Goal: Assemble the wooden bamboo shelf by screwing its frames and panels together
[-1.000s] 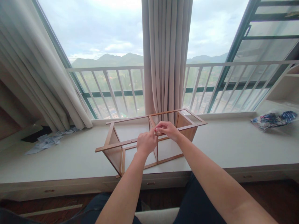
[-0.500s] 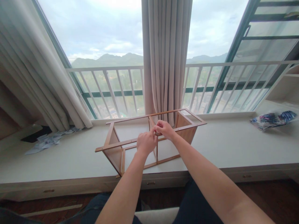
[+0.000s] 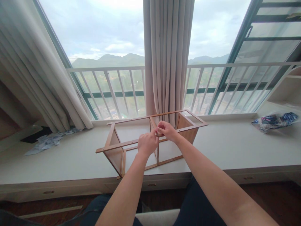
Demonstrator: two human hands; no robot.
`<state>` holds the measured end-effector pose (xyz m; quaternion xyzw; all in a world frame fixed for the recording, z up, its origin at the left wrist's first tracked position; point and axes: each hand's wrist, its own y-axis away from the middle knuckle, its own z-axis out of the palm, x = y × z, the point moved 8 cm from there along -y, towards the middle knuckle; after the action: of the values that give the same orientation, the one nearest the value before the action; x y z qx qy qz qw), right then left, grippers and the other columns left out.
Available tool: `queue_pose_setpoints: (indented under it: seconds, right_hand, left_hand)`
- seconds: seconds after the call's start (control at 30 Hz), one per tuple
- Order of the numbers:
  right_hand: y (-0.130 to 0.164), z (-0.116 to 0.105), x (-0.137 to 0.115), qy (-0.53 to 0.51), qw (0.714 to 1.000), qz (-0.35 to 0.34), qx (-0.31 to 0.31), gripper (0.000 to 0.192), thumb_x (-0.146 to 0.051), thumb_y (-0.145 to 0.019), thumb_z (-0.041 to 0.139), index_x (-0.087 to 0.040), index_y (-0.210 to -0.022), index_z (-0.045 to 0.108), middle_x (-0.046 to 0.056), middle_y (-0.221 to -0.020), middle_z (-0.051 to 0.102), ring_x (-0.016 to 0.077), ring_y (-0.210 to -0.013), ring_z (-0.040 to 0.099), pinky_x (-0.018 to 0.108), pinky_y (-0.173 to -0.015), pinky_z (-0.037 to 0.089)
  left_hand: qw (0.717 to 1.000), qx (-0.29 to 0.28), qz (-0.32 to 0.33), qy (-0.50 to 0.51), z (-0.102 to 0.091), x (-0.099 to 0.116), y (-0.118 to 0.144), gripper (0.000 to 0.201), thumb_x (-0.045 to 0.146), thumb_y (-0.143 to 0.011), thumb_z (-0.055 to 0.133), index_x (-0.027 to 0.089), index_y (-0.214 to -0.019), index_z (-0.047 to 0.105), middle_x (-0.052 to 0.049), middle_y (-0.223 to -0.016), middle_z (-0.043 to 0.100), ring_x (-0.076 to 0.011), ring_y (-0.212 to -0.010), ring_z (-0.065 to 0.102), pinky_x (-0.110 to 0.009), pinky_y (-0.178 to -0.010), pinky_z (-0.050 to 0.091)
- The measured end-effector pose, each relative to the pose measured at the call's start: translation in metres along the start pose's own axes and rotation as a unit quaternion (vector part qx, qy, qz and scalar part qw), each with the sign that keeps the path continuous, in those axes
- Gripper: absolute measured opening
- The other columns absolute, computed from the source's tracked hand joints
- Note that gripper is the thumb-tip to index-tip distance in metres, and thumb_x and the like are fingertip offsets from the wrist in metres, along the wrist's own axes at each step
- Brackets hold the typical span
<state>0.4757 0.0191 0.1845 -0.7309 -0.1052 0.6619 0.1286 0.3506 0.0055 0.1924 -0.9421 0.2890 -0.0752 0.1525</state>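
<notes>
A light wooden frame (image 3: pixel 150 141), an open rack w/ thin rails and 2 solid end panels, is laid on its side on the white window ledge (image 3: pixel 235 147), approx. centred in front of the person and just short of the hanging curtain (image 3: pixel 168 56); laid this way, its long front rail is brought up to hand height, which is judged to be why it is set so. Both hands are brought together at the mid upright of the frame, where that upright meets the front rail. The left hand (image 3: pixel 147 143) is closed w/ knuckles toward the camera, resting on or against the front rail, prob. to steady it. The right hand (image 3: pixel 167 130) is curled from the far side, its fingertips (image 3: pixel 158 131) pinched together w/ the left's over something small at the joint; what is pinched is too small and too hidden to be made out, and whether it is a fastener cannot be told. Neither hand is spread; both are drawn tight. Elsewhere, crumpled papers (image 3: pixel 47 142) are seen at the ledge's left end, well apart, and a patterned plastic bag (image 3: pixel 274 121) at the far right.
</notes>
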Motion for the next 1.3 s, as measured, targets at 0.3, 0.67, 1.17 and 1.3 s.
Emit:
queue_pose_setpoints:
  seconds: [0.3,0.67,1.17,1.3]
  right_hand:
    - [0.004,-0.003,-0.008,0.034,0.999,-0.027,0.012,0.044,-0.054,-0.076,0.077,-0.02,-0.074,0.049,-0.005,-0.063,0.05,0.01,-0.056,0.042,0.022,-0.05,0.035]
    - [0.016,-0.003,-0.017,-0.055,0.998,0.019,-0.023,0.027,-0.042,-0.083,0.068,-0.016,-0.081,0.068,0.005,-0.086,0.068,0.0151,-0.077,0.059,0.027,-0.069,0.051]
    - [0.01,0.002,-0.014,-0.029,0.997,-0.037,-0.059,0.038,-0.043,-0.078,0.08,-0.017,-0.104,0.072,0.0,-0.075,0.065,0.0108,-0.063,0.053,0.025,-0.06,0.043]
    - [0.007,0.0,-0.01,0.025,0.998,-0.05,-0.023,0.032,-0.045,-0.08,0.077,-0.016,-0.094,0.074,-0.001,-0.068,0.06,0.0102,-0.059,0.046,0.024,-0.056,0.037]
  left_hand:
    - [1.0,0.02,0.01,0.002,0.001,-0.001,0.0,0.03,0.031,-0.096,0.044,0.028,-0.121,0.06,-0.005,-0.087,0.075,-0.0266,-0.086,0.07,-0.037,-0.079,0.043]
    - [1.0,0.015,0.007,-0.002,-0.001,0.0,0.0,0.024,0.028,-0.094,0.044,0.025,-0.112,0.061,-0.006,-0.085,0.074,-0.0264,-0.083,0.07,-0.036,-0.078,0.043]
    - [1.0,0.015,0.006,-0.001,0.001,-0.001,0.001,0.03,0.03,-0.095,0.044,0.025,-0.12,0.059,-0.007,-0.088,0.074,-0.0263,-0.086,0.07,-0.037,-0.081,0.043]
    - [1.0,0.021,0.008,-0.005,0.002,-0.001,0.001,0.029,0.031,-0.095,0.043,0.024,-0.119,0.06,-0.007,-0.088,0.075,-0.0268,-0.085,0.07,-0.038,-0.079,0.043]
